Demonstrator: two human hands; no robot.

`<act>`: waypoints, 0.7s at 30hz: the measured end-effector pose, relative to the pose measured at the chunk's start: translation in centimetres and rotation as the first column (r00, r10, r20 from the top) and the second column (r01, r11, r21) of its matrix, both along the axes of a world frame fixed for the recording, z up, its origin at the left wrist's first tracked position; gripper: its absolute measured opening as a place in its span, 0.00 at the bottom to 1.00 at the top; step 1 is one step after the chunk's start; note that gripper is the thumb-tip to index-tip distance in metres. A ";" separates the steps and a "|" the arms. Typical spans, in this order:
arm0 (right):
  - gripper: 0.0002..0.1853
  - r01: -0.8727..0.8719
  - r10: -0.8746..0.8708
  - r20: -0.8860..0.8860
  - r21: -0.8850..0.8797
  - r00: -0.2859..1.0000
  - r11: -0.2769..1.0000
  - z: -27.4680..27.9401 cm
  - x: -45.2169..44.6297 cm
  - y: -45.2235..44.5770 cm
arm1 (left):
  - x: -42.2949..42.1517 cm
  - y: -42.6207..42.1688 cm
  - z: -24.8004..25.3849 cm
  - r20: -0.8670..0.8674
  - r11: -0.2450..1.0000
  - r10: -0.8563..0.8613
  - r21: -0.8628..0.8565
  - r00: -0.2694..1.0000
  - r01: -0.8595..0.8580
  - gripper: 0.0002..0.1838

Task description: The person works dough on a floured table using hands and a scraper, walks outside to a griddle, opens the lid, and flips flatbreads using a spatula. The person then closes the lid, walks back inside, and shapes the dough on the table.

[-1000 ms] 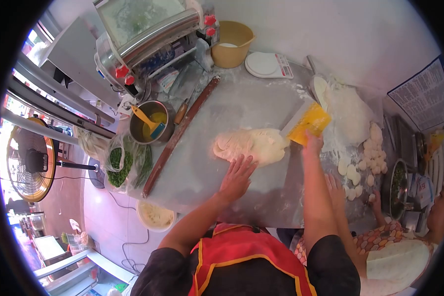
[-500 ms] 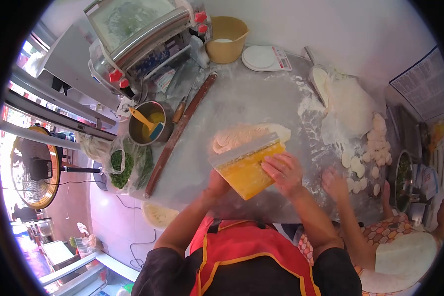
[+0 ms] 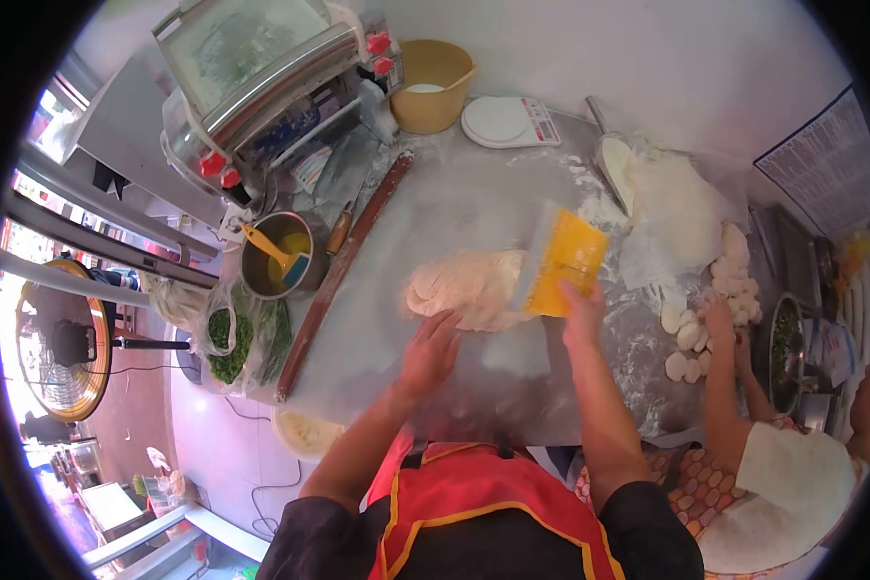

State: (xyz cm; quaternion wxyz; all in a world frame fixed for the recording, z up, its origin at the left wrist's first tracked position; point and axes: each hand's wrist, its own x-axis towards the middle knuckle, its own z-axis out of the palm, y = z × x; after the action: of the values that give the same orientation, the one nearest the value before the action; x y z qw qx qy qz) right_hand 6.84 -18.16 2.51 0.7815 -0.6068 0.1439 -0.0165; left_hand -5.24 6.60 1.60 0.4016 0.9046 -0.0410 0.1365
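A pale, soft mass of dough [image 3: 469, 288] lies on the grey floured worktop [image 3: 387, 372]. My left hand [image 3: 431, 356] rests against its lower left edge, fingers stretched out, holding nothing. My right hand [image 3: 584, 314] grips a yellow scraper [image 3: 575, 259] by its near part. The scraper stands tilted at the right end of the dough, its pale blade edge facing left and partly covering that end.
Left of the dough lie a long brown rolling stick [image 3: 343, 275] and a metal pot [image 3: 282, 256] with a brush. Behind are a tan bowl [image 3: 433, 87], a white scale [image 3: 509, 123] and a roller machine [image 3: 280, 82]. At right, a co-worker's hands [image 3: 721, 324] touch small dough pieces [image 3: 735, 266].
The scraper has moved from in front of the dough to its right end, with my right hand. My left hand has come back into view at the dough. The co-worker's hands have moved to the dough pieces.
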 end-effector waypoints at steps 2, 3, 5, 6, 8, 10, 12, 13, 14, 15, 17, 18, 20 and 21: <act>0.23 0.111 -0.112 0.006 0.011 0.994 0.994 0.7 0.8 -2.0 | -0.1 0.4 -0.1 0.013 1.000 0.004 -0.003 1.000 -0.004 0.20; 0.23 0.093 -0.093 0.002 0.054 0.996 0.994 1.2 1.6 -3.0 | -0.1 0.6 -0.3 0.008 1.000 0.020 -0.004 1.000 -0.020 0.21; 0.22 0.054 -0.054 -0.005 0.138 0.999 0.989 2.3 3.3 -4.5 | 0.1 0.9 -0.6 -0.004 0.999 0.054 -0.009 0.999 -0.054 0.23; 0.21 0.024 -0.018 -0.036 0.179 0.999 0.983 2.1 4.5 -4.7 | 0.5 0.9 -0.5 0.009 0.998 0.062 0.008 0.998 -0.062 0.24; 0.20 -0.038 0.066 -0.097 0.268 0.993 0.963 0.9 7.7 -4.5 | 1.4 1.0 0.1 0.031 0.995 0.084 0.048 0.996 -0.086 0.26; 0.19 -0.021 0.074 -0.142 0.346 0.987 0.938 -0.4 11.3 -3.0 | 2.2 1.0 0.6 0.014 0.993 0.099 0.056 0.995 -0.100 0.28; 0.18 0.038 0.070 -0.227 0.437 0.971 0.899 -1.1 15.7 -1.3 | 3.1 1.2 0.9 -0.010 0.989 0.125 0.081 0.992 -0.124 0.30; 0.18 0.091 0.062 -0.294 0.480 0.954 0.873 -1.3 17.9 -0.4 | 3.4 1.3 1.0 -0.030 0.985 0.144 0.098 0.989 -0.140 0.31; 0.18 0.040 0.100 -0.240 0.516 0.965 0.855 -1.7 20.0 0.2 | 3.5 1.4 1.0 -0.051 0.981 0.163 0.116 0.985 -0.156 0.31; 0.19 -0.010 0.134 -0.186 0.551 0.973 0.834 -2.1 22.0 0.4 | 3.8 1.5 0.7 -0.073 0.978 0.176 0.130 0.982 -0.165 0.32; 0.19 -0.107 0.198 -0.184 0.414 0.963 0.904 -3.1 23.5 0.1 | 4.8 2.1 -0.1 -0.108 0.972 0.195 0.157 0.975 -0.176 0.33; 0.19 -0.164 0.220 -0.245 0.231 0.944 0.959 -3.5 23.7 -0.3 | 5.4 2.7 -0.6 -0.164 0.977 0.186 0.133 0.969 -0.165 0.34; 0.22 -0.285 0.268 -0.262 -0.029 0.927 0.958 -3.7 21.4 -0.9 | 6.5 3.8 -1.5 -0.272 0.987 0.160 0.073 0.949 -0.146 0.35; 0.23 -0.293 0.249 -0.252 -0.157 0.935 0.943 -3.9 19.1 -1.4 | 7.0 4.2 -1.6 -0.322 0.987 0.159 0.052 0.933 -0.150 0.36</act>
State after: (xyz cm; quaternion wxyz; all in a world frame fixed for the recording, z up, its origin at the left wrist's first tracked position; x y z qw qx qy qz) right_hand 25.93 -19.55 -1.38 0.6924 -0.6911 0.1452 0.1481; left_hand 1.80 10.84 0.03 0.3787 0.9205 0.0951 0.0162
